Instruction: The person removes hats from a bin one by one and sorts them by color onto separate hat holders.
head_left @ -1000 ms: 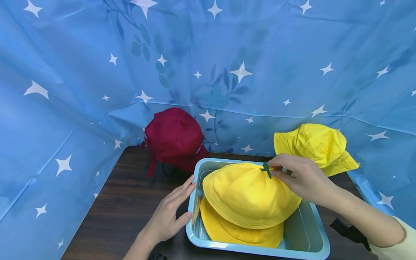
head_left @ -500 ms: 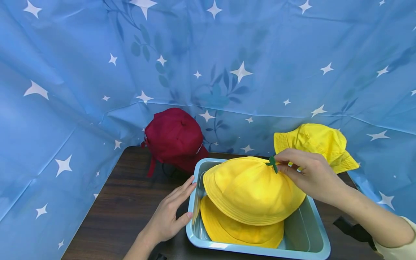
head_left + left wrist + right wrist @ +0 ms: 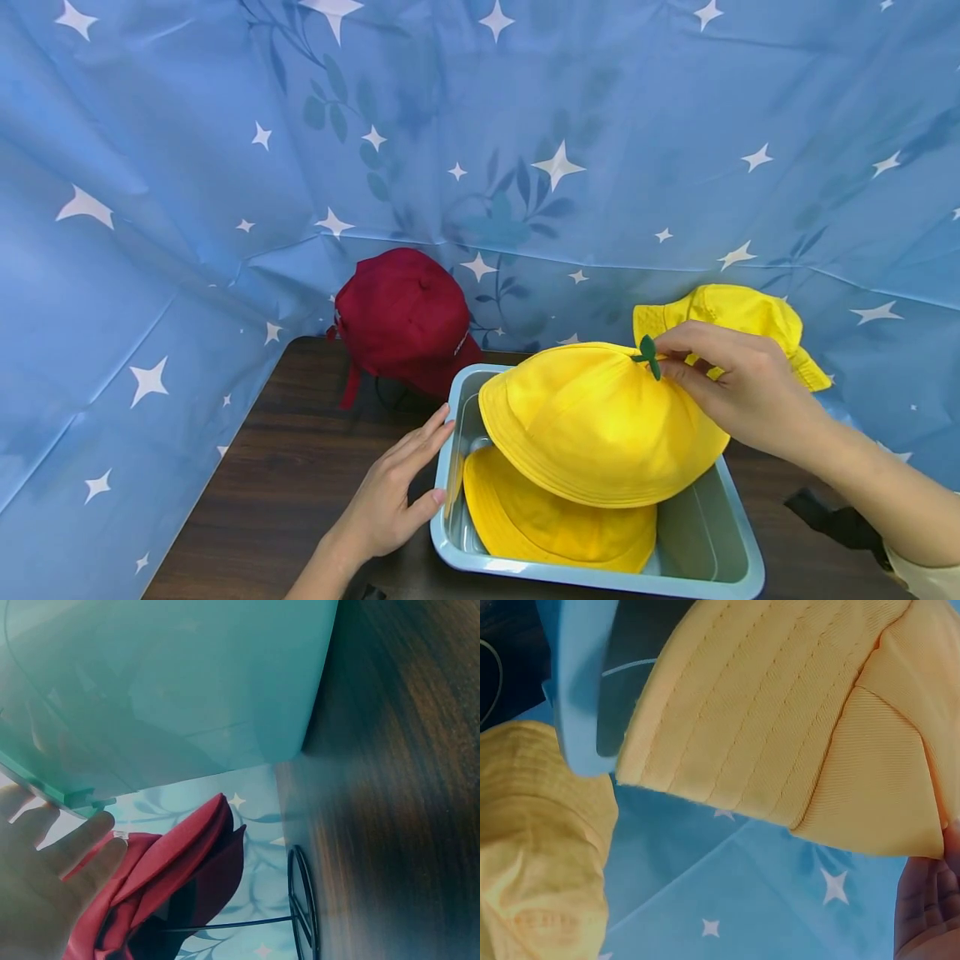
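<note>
My right hand point(image 3: 738, 383) pinches the top of a yellow bucket hat point(image 3: 600, 425), right beside the green leaf sprout point(image 3: 648, 357) on its crown. The hat hangs tilted over a light blue plastic basin point(image 3: 600, 581). Lower in the basin lies another yellow hat point(image 3: 555, 529), partly covered by the first in the head view. My left hand point(image 3: 393, 483) rests with straight fingers against the basin's left rim. In the right wrist view the stitched brim of the held hat point(image 3: 742, 712) shows large, with fingertips at its crown.
A dark red cap point(image 3: 405, 321) sits behind the basin at the left, on a black wire stand point(image 3: 300, 900). Another yellow hat point(image 3: 750, 312) is at the back right, partly behind my right hand. Blue star-printed cloth point(image 3: 480, 125) hangs around the dark wooden table point(image 3: 247, 500).
My right hand has lifted the yellow bucket hat up and to the right, showing more of the hat beneath. The left hand and the basin have stayed in place.
</note>
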{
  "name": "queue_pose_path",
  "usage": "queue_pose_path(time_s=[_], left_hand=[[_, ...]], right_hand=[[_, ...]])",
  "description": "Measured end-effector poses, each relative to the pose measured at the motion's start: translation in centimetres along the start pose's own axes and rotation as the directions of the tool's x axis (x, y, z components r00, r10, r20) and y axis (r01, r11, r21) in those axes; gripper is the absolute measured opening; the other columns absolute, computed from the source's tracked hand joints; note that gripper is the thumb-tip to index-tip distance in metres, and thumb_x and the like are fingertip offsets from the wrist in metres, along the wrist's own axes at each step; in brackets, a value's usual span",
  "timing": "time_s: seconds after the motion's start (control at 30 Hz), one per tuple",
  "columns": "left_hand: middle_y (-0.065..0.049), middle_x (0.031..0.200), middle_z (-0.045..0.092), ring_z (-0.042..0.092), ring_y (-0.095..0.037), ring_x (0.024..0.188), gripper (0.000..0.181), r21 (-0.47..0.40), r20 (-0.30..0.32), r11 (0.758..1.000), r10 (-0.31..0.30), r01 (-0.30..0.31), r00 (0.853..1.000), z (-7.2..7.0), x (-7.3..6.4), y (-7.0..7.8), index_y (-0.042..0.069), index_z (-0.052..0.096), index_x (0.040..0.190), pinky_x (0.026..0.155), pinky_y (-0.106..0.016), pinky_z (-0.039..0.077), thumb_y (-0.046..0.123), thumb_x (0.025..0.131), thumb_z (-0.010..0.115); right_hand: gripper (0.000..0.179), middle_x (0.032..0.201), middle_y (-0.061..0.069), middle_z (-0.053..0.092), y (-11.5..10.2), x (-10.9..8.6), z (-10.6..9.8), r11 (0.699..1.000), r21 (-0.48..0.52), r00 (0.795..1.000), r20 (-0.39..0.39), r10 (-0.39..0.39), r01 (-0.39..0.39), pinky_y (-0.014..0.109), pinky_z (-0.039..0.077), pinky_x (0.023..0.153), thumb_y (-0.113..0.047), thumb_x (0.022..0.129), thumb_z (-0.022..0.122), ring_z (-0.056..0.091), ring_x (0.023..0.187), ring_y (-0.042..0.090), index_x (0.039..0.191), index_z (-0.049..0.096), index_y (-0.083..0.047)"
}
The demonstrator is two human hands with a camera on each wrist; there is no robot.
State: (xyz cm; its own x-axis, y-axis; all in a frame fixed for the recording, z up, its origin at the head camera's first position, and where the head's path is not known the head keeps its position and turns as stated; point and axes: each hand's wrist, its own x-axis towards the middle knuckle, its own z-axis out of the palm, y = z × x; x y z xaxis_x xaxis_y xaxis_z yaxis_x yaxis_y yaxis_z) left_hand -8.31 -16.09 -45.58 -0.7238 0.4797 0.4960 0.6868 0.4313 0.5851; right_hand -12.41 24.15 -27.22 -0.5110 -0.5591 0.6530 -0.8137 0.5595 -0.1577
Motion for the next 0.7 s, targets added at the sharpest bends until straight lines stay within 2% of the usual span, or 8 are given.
queue_pose_path(time_s=[0.3, 0.7], left_hand=[[-0.007, 0.169, 0.034, 0.047, -0.026, 0.146, 0.067, 0.005, -0.001, 1.000, -0.003, 0.003, 1.000, -0.1, -0.1, 0.0, 0.008, 0.043, 0.160, 0.110, -0.056, 0.047, 0.022, 0.096, 0.059], [-0.006, 0.170, 0.033, 0.046, -0.026, 0.147, 0.067, -0.001, 0.009, 1.000, -0.021, 0.021, 1.000, -0.2, 0.0, 0.2, 0.010, 0.043, 0.160, 0.109, -0.058, 0.047, 0.023, 0.096, 0.059]], right_hand=[[0.054, 0.089, 0.003, 0.073, 0.1, 0.6, -1.6, 0.999, -0.045, 0.998, -0.061, -0.002, -0.001, 0.008, 0.049, 0.068, -0.053, 0.105, 0.051, 0.057, 0.079, -0.005, 0.096, 0.076, -0.005], [0.067, 0.093, 0.009, 0.074, 0.5, 0.6, -4.3, 0.986, -0.132, 0.993, -0.064, 0.095, -0.103, 0.002, 0.045, 0.079, -0.059, 0.104, 0.046, 0.053, 0.089, -0.016, 0.096, 0.076, 0.000]])
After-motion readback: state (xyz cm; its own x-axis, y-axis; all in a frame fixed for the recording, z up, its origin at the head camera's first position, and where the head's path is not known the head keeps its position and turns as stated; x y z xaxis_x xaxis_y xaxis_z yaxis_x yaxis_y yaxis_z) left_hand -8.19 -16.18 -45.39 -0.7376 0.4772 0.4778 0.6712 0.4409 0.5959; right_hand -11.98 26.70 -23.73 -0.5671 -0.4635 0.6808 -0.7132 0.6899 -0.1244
